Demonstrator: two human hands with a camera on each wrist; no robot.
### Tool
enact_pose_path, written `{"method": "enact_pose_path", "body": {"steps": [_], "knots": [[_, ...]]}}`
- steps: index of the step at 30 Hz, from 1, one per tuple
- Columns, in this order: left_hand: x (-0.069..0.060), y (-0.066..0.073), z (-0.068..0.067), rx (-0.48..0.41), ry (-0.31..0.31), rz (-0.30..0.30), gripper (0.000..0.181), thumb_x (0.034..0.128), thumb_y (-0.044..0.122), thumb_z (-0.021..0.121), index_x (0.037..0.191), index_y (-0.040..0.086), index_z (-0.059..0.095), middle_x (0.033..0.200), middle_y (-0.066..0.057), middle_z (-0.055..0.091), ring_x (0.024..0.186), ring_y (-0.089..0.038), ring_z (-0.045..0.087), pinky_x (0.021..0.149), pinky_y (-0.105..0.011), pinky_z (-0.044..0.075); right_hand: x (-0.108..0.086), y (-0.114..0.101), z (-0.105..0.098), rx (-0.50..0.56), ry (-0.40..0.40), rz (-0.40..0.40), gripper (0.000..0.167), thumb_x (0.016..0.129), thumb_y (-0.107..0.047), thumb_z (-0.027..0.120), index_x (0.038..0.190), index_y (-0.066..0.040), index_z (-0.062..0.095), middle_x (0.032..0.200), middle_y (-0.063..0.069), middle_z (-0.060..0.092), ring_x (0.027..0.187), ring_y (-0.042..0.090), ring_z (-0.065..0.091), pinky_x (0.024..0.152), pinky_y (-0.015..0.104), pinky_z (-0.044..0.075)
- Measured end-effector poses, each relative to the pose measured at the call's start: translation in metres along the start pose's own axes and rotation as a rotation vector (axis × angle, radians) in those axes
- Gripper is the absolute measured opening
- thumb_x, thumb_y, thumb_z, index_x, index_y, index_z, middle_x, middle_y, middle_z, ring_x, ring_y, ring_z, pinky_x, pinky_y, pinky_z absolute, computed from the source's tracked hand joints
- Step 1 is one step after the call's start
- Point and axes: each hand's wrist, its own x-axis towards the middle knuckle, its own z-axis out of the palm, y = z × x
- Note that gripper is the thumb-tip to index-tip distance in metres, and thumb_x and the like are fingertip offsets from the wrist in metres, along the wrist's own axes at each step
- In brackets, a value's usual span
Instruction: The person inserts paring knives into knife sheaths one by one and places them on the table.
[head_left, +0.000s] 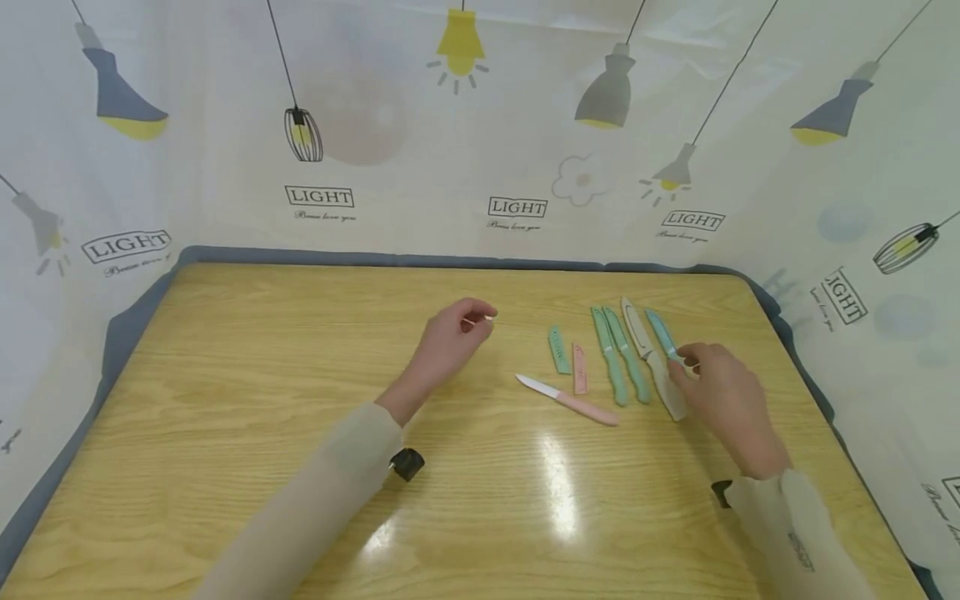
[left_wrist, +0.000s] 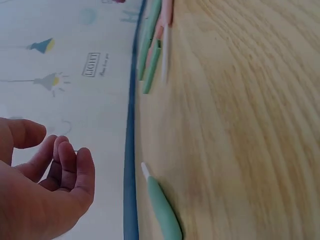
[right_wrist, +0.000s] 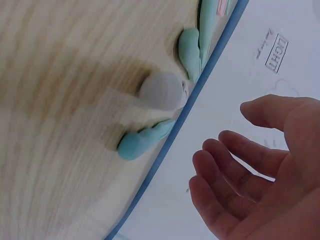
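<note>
Left hand: held above the middle of the table, towards the back edge; fingers loosely bent, grasping nothing. Near that hand, a green-handled utensil with a white tip, lying on the table, clearest in the left wrist view.

Right hand: near the right edge, above the handle end of a blue knife; fingers relaxed and curved, released, spread a little in the right wrist view. Blue knife flat on the table, towards the back right corner, tip end pointing at the back edge.

Just left of that, a white knife, then 2 green knives in sheaths, side by side, tip ends likewise towards the back edge. Further left, a pink sheath and a green sheath, close together. In front of both, a pink knife, white blade bare, slanting towards the left edge.

Beyond the back edge, a white backdrop printed with lamps.
</note>
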Motion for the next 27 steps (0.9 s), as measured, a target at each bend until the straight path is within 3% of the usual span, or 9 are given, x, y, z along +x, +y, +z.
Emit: {"method": "enact_pose_path", "body": {"steps": [6,13,16,20,24,27], "knots": [[0.021,0.003,0.026,0.29,-0.122,0.024,0.03,0.1066,0.019,0.056,0.132,0.005,0.064,0.118,-0.008,0.066,0.103,-0.022,0.061,0.087,-0.037,0.056,-0.006,-0.009,0.005,0.017,-0.002,-0.016,0.047,0.106,-0.027,0.057,0.131,0.013,0.059,0.116,0.031,0.063,0.097,0.043,0.066,0.076,0.058,0.057],[0.039,0.021,0.054,0.588,-0.264,0.031,0.039,0.1086,0.024,0.052,0.139,0.001,0.061,0.136,-0.014,0.063,0.127,-0.027,0.057,0.106,-0.04,0.051,-0.008,-0.01,0.012,0.02,0.042,-0.046,0.045,0.104,-0.024,0.058,0.13,0.013,0.059,0.114,0.031,0.064,0.097,0.043,0.066,0.077,0.059,0.056],[0.046,0.023,0.065,0.679,-0.305,0.024,0.04,0.1091,0.028,0.051,0.134,-0.001,0.062,0.133,-0.015,0.064,0.123,-0.027,0.059,0.104,-0.039,0.052,-0.009,-0.01,0.014,0.01,0.054,-0.059,0.043,0.104,-0.022,0.059,0.129,0.012,0.06,0.113,0.03,0.064,0.096,0.042,0.066,0.076,0.06,0.056],[0.053,0.019,0.081,0.737,-0.301,0.003,0.04,0.1095,0.033,0.05,0.125,-0.001,0.064,0.126,-0.016,0.061,0.113,-0.029,0.06,0.097,-0.04,0.054,-0.01,-0.01,0.015,0.001,0.057,-0.063,0.041,0.103,-0.021,0.06,0.128,0.012,0.061,0.112,0.03,0.065,0.095,0.042,0.066,0.075,0.059,0.057],[0.057,0.016,0.094,0.768,-0.255,-0.036,0.048,0.1095,0.04,0.05,0.134,0.0,0.061,0.135,-0.019,0.055,0.122,-0.034,0.056,0.1,-0.044,0.055,-0.011,-0.011,0.016,0.002,0.043,-0.051,0.041,0.104,-0.022,0.059,0.129,0.011,0.06,0.114,0.03,0.064,0.098,0.042,0.066,0.076,0.059,0.057],[0.058,0.018,0.101,0.789,-0.22,-0.064,0.051,0.1081,0.043,0.052,0.135,0.001,0.061,0.136,-0.019,0.053,0.122,-0.035,0.056,0.094,-0.044,0.058,-0.011,-0.013,0.017,0.017,0.029,-0.038,0.042,0.104,-0.022,0.059,0.13,0.01,0.06,0.115,0.03,0.064,0.1,0.043,0.066,0.078,0.06,0.056]]}}
